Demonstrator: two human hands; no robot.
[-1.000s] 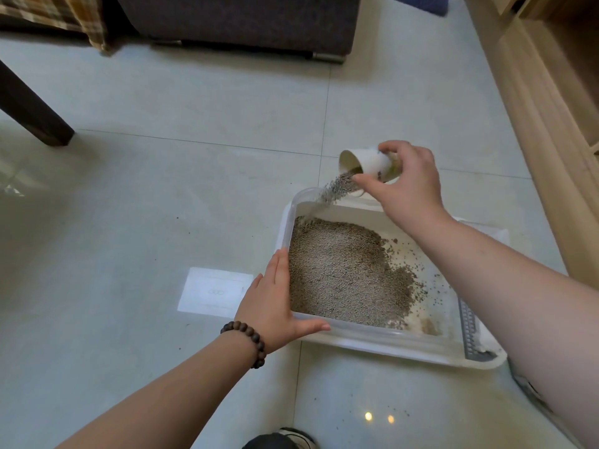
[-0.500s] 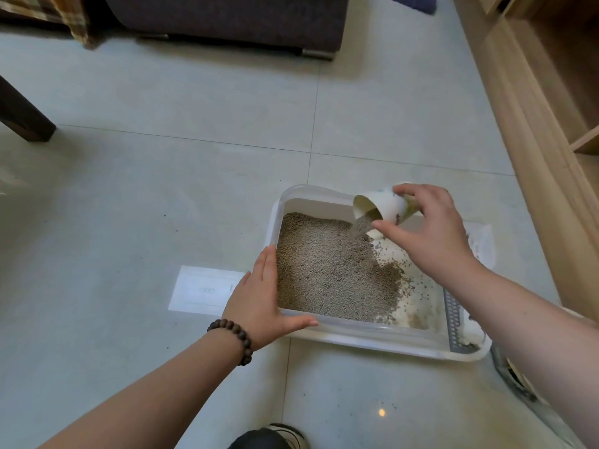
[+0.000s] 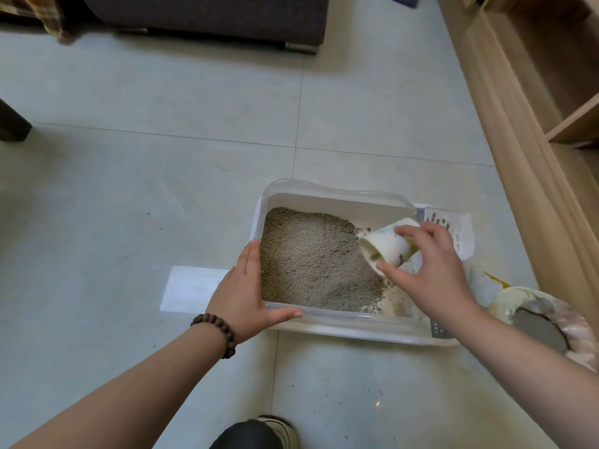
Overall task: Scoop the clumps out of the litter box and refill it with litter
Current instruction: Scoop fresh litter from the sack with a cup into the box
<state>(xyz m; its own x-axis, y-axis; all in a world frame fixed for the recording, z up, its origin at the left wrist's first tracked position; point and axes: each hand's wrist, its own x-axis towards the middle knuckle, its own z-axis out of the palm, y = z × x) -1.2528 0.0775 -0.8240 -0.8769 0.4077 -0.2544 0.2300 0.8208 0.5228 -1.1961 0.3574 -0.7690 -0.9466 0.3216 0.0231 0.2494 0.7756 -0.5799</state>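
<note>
A white litter box [image 3: 324,192] sits on the tiled floor, its left two thirds covered in grey-brown litter [image 3: 308,260]. My left hand [image 3: 246,296] grips the box's near left corner, thumb along the front rim and fingers up the left side. My right hand [image 3: 431,270] holds a white paper cup [image 3: 385,246] tilted mouth-down to the left, low over the right part of the litter. A slotted white scoop [image 3: 453,228] rests at the box's right end. An open litter bag [image 3: 534,322] lies to the right of the box.
A wooden shelf unit [image 3: 531,108] runs along the right. A dark sofa base [image 3: 207,17] stands at the back and a dark furniture leg [image 3: 13,124] at the far left. A white sheet [image 3: 191,288] lies left of the box. My shoe [image 3: 278,431] shows at the bottom.
My right hand has lowered the cup from above the box's far rim down into the box and toward its right side. The pouring stream has stopped. My left hand has kept its grip.
</note>
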